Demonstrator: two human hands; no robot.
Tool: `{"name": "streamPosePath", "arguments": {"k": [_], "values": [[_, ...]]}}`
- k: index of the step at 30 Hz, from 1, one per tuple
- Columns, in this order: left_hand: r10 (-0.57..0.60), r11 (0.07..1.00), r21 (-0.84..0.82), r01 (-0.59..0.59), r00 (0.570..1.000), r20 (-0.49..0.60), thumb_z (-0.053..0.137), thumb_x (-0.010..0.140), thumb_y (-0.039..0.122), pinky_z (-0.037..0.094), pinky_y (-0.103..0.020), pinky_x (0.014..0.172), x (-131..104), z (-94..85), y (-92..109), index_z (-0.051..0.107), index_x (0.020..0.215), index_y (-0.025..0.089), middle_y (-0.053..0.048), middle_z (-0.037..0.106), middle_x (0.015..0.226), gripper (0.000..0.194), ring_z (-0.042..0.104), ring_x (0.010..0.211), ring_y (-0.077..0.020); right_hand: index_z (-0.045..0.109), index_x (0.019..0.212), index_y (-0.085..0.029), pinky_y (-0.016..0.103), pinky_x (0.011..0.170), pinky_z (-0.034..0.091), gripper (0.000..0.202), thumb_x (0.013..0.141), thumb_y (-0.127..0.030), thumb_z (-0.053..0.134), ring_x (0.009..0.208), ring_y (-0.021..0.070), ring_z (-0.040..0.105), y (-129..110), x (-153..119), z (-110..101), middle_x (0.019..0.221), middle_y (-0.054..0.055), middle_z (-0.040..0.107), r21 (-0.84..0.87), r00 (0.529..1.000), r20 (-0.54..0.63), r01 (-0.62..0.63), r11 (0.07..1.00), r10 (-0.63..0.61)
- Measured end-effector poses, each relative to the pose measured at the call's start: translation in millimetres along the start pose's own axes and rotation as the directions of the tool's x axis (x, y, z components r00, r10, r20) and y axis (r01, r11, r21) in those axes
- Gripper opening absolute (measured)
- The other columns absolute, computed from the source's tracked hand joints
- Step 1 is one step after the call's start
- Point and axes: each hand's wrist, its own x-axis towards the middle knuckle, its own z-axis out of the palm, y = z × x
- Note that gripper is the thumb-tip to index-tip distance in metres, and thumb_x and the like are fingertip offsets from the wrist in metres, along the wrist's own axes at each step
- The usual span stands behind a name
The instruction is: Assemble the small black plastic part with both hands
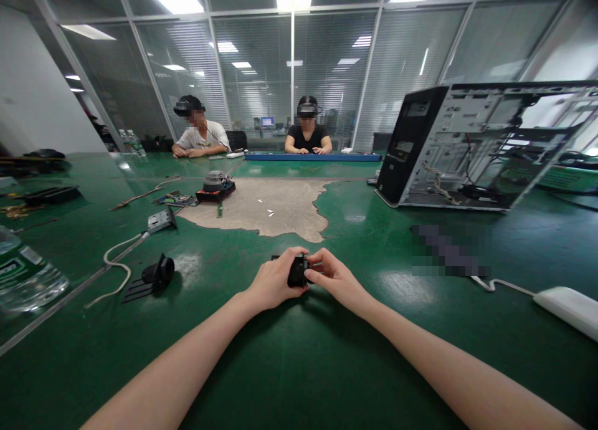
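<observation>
Just above the green tabletop, a small black plastic part [298, 273] is held between my two hands, near the middle of the view. My left hand [276, 280] wraps round its left side, thumb and fingers closed on it. From the right, my right hand [332, 277] pinches its edge with thumb and fingertips. The fingers cover much of the part, so its exact kind cannot be made out. To the left, a similar black piece with a round end and flat prongs [159, 272] lies on the table.
An opened computer case [415, 146] stands at right. A white power strip [570, 308] with a cord lies nearer. At left are a water bottle [28, 274] and a metal box with a cable [161, 220]. A heatsink fan [217, 184] sits farther back. Two people sit across the table.
</observation>
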Motion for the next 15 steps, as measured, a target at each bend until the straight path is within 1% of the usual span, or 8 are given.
{"name": "streamPosePath", "arguments": {"k": [3,7,9,12,15], "values": [[-0.019,1.000,-0.018,0.019,1.000,-0.004,0.063,0.064,0.029,0.045,-0.033,0.076,-0.3,-0.7,2.0,0.030,0.118,0.031,0.001,0.052,0.112,0.064,0.058,0.091,-0.0217,0.046,0.082,-0.020,0.028,0.069,0.047,0.018,0.071,-0.029,0.059,0.076,0.0125,0.056,-2.3,0.2,1.1,0.084,-0.002,0.052,-0.002,1.000,-0.009,0.008,1.000,-0.008],[-0.046,0.998,-0.042,0.046,0.999,0.004,0.061,0.065,0.026,0.045,-0.033,0.074,-1.8,-1.4,5.7,0.029,0.120,0.030,0.000,0.053,0.111,0.064,0.059,0.088,-0.0214,0.046,0.083,-0.021,0.031,0.074,0.047,0.021,0.070,-0.029,0.060,0.081,0.0142,0.057,-4.2,-1.8,2.5,0.086,-0.001,0.054,0.016,1.000,-0.006,-0.001,1.000,0.001],[-0.038,0.998,-0.051,0.038,0.999,-0.004,0.059,0.066,0.025,0.046,-0.033,0.075,-2.5,-1.1,6.9,0.029,0.119,0.029,0.000,0.052,0.111,0.061,0.058,0.089,-0.0213,0.046,0.084,-0.021,0.032,0.077,0.047,0.023,0.069,-0.028,0.061,0.084,0.0151,0.058,-3.7,-2.6,2.9,0.087,0.000,0.055,0.032,1.000,-0.002,-0.004,0.999,0.004],[-0.017,0.999,-0.051,0.016,1.000,-0.014,0.057,0.066,0.025,0.046,-0.033,0.074,-2.8,0.0,7.3,0.030,0.117,0.027,-0.001,0.050,0.113,0.058,0.057,0.089,-0.0212,0.046,0.084,-0.020,0.033,0.081,0.045,0.023,0.069,-0.026,0.062,0.087,0.0151,0.057,-3.0,-3.0,3.2,0.090,0.000,0.054,0.049,1.000,0.000,0.025,0.998,-0.025],[0.001,0.999,-0.043,-0.001,1.000,-0.012,0.057,0.066,0.025,0.046,-0.033,0.074,-2.7,0.4,6.5,0.029,0.117,0.027,-0.002,0.047,0.116,0.058,0.057,0.089,-0.0213,0.048,0.081,-0.020,0.032,0.079,0.046,0.019,0.070,-0.028,0.061,0.085,0.0149,0.057,-4.0,-2.4,3.3,0.086,0.000,0.053,0.050,0.999,-0.012,0.032,0.998,-0.032]]}}
